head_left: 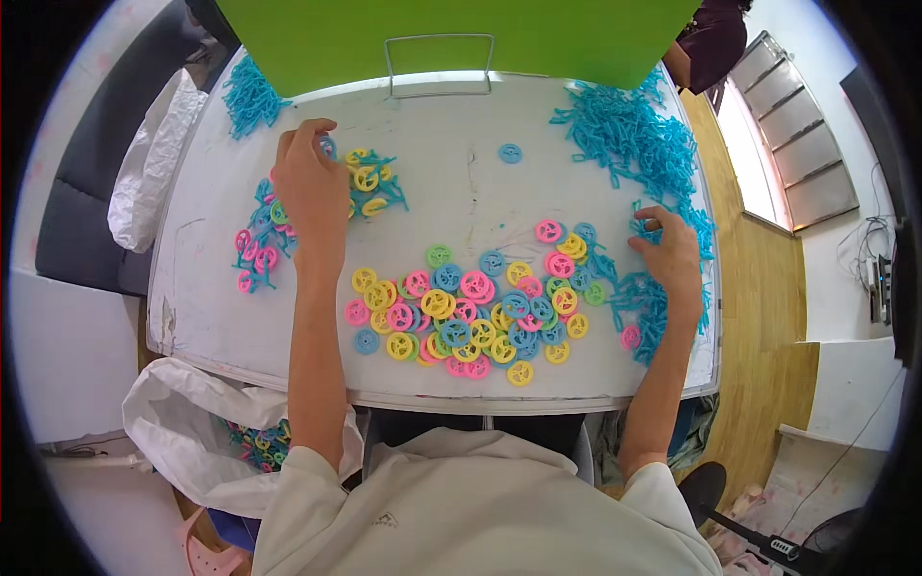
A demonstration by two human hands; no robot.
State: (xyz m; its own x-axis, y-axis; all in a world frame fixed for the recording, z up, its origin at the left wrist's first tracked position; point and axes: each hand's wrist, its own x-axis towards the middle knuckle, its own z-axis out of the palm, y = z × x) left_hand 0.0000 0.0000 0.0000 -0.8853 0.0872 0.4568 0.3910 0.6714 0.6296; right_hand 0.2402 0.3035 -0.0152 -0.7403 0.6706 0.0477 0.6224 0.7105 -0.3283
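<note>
My left hand [315, 182] is at the left of the white table, its fingers curled round a small blue plastic wheel [328, 147] that partly shows beside the fingertips. Under and beside this hand lie wheels joined to blue sticks, with yellow ones [367, 179] to its right and pink ones [259, 252] to its left. My right hand [669, 252] is at the right, thumb and forefinger bent about a small blue plastic stick [637, 223] at the edge of a stick heap. Between my forearms spreads a pile of loose pink, yellow, blue and green wheels [475, 322].
A large heap of blue sticks [624, 130] covers the far right, a smaller one [252, 98] the far left. One blue wheel [510, 154] lies alone. A green panel [461, 38] with a wire handle stands at the back. A white sack [182, 437] holding wheel pieces sits at lower left.
</note>
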